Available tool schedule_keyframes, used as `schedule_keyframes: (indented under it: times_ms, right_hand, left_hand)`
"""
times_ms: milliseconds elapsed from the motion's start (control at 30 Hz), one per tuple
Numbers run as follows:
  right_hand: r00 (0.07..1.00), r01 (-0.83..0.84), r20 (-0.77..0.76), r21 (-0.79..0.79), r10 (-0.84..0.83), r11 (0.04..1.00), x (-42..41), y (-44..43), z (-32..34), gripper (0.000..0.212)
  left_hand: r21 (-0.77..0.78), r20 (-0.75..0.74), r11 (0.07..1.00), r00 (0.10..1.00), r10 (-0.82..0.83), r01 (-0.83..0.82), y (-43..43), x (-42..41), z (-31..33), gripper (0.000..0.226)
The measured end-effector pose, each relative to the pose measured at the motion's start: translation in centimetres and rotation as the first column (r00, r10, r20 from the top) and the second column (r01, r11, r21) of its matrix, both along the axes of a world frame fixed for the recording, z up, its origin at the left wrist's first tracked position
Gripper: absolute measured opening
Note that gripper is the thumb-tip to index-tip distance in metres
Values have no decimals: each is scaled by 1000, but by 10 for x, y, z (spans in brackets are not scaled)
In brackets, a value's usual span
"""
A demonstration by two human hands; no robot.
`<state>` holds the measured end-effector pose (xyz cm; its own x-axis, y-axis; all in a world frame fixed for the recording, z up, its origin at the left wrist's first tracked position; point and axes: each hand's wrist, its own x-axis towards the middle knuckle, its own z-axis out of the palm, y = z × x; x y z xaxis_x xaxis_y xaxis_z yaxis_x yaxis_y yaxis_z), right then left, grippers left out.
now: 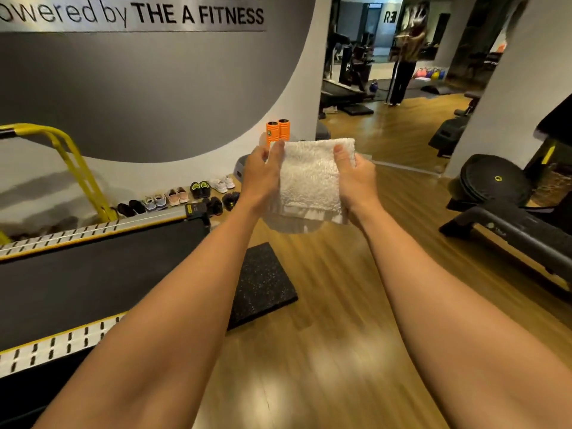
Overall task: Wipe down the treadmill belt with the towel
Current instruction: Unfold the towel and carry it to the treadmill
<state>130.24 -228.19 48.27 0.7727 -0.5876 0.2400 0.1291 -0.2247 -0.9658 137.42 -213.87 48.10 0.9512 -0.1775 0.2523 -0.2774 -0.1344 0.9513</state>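
Both forearms reach out from the bottom edge towards 12 o'clock, and the left hand [261,174] and right hand [356,178] meet on the towel [309,181] at frame centre. Each hand grips one side edge of the folded white towel, thumb laid on the facing side; the fingers [262,153] curl behind the cloth and are mostly hidden. The towel is held in the air above the wooden floor [340,320], touching nothing else, with its lower folds hanging loose. The treadmill belt [93,274] lies at about 8 o'clock from the towel, lower and well apart from it. Its long axis runs roughly from 8 o'clock to 2 o'clock, between two slotted side rails [77,233], and its end stops short of the hands. A dark rubber mat [263,283] sits under that end. The left hand is the nearer to the belt. Judgement: wiping has not yet begun; the next move calls for carrying the towel down and leftward onto the belt, then stroking along that axis.
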Motion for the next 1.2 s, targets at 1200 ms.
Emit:
schedule_keyframes:
  times_ms: [1200]
  right_hand:
    - [91, -765, -152, 622, 984, 167, 657, 45, -46, 26]
  left_hand:
    - [70, -54, 535, 533, 845, -842, 58, 524, -58, 37]
